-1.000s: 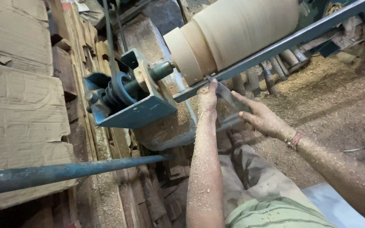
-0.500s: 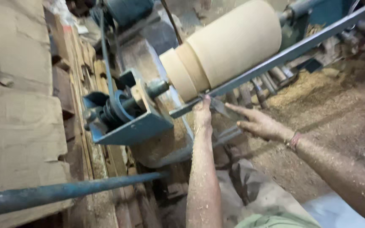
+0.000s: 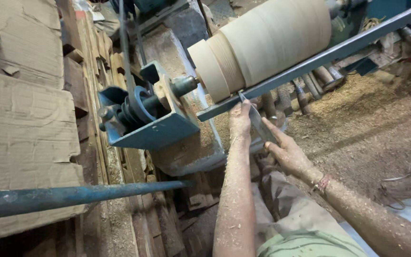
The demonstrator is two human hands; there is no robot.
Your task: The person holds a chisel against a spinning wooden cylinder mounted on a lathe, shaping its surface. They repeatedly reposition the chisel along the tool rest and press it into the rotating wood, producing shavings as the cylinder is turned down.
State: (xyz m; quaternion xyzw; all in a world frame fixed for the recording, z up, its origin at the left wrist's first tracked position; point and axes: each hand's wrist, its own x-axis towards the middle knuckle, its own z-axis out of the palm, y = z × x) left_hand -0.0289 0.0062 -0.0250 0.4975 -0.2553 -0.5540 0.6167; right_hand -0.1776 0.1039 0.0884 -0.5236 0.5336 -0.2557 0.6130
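The left hand (image 3: 240, 121) was extended forward at the end of a nearly straight forearm, which ran up the middle of the view. Its fingers were curled closed (knuckles toward the camera). The right hand (image 3: 288, 153) sat just beside and slightly behind the left, palm turned inward, fingers pointing toward the left hand and closed loosely. A thin band circled the right wrist. Both forearms were bare and flecked with pale dust.
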